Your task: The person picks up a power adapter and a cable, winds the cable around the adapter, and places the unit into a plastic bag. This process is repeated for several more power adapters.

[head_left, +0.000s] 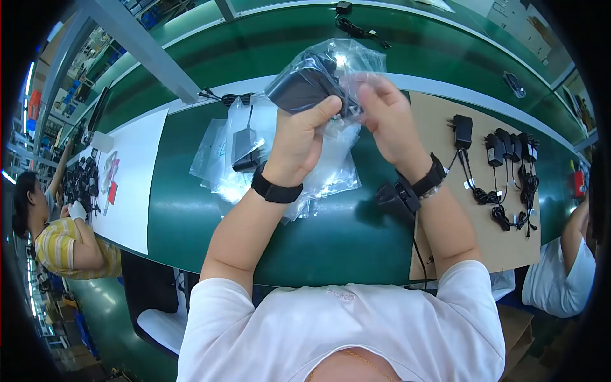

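My left hand [298, 141] is closed around a black power adapter [296, 90] that sits inside a clear plastic bag [368, 58], thumb lying across it. On the bag's right side, my right hand [389, 118] pinches the plastic with its fingers curled in. Some dark cable shows through the film beside the adapter. Below both hands, several flat clear bags [334, 175] are spread on the green table. Another black adapter [244, 150] with a cord lies among them, left of my left wrist. Both my wrists wear black straps; a black device [398, 196] hangs at the right one.
Several black adapters with bundled cables [496, 149] rest on a brown cardboard sheet [439, 235] to the right. A white sheet [137, 191] covers the left part. Beyond the ledge lie a cabled adapter [350, 25] and a small bag [514, 84]. People sit at both sides.
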Demonstrator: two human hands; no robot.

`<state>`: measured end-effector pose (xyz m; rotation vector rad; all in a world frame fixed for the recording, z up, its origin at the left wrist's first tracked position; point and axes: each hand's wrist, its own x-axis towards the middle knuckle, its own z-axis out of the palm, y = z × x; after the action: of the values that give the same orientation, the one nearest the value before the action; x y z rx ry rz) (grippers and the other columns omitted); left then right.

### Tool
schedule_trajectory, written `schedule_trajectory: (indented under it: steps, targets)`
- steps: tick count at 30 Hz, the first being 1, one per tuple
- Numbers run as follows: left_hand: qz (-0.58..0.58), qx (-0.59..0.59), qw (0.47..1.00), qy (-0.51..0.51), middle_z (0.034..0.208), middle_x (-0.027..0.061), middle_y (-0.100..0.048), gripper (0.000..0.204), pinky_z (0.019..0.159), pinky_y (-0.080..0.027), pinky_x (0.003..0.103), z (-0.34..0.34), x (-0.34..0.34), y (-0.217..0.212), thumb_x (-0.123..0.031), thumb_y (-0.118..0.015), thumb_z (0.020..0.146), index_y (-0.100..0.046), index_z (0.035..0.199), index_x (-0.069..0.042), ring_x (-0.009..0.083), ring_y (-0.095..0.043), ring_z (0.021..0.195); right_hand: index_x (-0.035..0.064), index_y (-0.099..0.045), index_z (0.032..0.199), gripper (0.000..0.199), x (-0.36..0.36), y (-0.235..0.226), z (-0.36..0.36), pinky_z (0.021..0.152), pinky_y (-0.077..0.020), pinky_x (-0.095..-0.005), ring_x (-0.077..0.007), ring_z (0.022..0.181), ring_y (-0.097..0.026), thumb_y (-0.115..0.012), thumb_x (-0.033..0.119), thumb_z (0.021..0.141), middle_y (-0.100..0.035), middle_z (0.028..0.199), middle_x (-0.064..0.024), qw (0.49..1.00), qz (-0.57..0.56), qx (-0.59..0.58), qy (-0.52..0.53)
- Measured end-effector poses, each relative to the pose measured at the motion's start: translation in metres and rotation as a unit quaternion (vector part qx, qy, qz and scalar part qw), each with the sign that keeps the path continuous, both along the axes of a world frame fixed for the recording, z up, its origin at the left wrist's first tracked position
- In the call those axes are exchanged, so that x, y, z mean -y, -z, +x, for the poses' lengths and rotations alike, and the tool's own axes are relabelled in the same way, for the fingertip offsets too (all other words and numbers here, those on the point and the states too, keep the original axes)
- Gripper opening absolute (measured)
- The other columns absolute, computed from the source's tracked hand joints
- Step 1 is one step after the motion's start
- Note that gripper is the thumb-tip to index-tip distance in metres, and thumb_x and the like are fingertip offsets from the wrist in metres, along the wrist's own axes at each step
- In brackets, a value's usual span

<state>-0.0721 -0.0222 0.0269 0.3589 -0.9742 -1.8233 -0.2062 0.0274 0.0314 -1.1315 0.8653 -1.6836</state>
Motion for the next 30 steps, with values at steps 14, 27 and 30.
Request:
schedule_trajectory:
  steps: [14, 27, 30]
  targets:
    - [0.057, -0.061, 0.992, 0.09, 0.098, 0.0056, -0.06, 0.03, 0.084, -0.045, 0.031, 0.011, 0.001, 0.001, 0.001, -0.063, 0.074, -0.055, 0.103, -0.003, 0.017, -0.057, 0.091, 0.0017, -0.044, 0.121, 0.053, -0.003, -0.03, -0.039, 0.075, -0.0424, -0.0233, -0.0138, 0.097, -0.052, -0.066, 0.026, 0.079, -0.056, 0.106, -0.0099, 0.981, -0.169, 0.018, 0.096]
    - [-0.087, 0.051, 0.995, 0.021, 0.108, 0.006, -0.055, 0.054, 0.094, -0.036, 0.031, -0.016, -0.024, 0.001, -0.009, -0.07, 0.074, -0.044, 0.121, -0.004, 0.0181, -0.05, 0.104, 0.001, -0.058, 0.098, 0.027, -0.004, 0.002, 0.009, 0.074, -0.0443, -0.0232, -0.0117, 0.084, -0.056, -0.051, 0.025, 0.089, -0.061, 0.094, -0.0037, 0.992, 0.036, 0.068, 0.1]
    - [-0.139, 0.195, 0.953, -0.184, 0.106, 0.0077, -0.055, 0.069, 0.095, -0.035, 0.031, -0.009, -0.019, -0.008, -0.015, -0.074, 0.07, -0.035, 0.126, -0.003, 0.0198, -0.049, 0.105, 0.001, -0.06, 0.094, 0.021, -0.001, 0.004, -0.004, 0.068, -0.046, -0.0235, -0.0104, 0.079, -0.057, -0.052, 0.02, 0.089, -0.062, 0.089, -0.004, 0.983, -0.008, -0.04, 0.177]
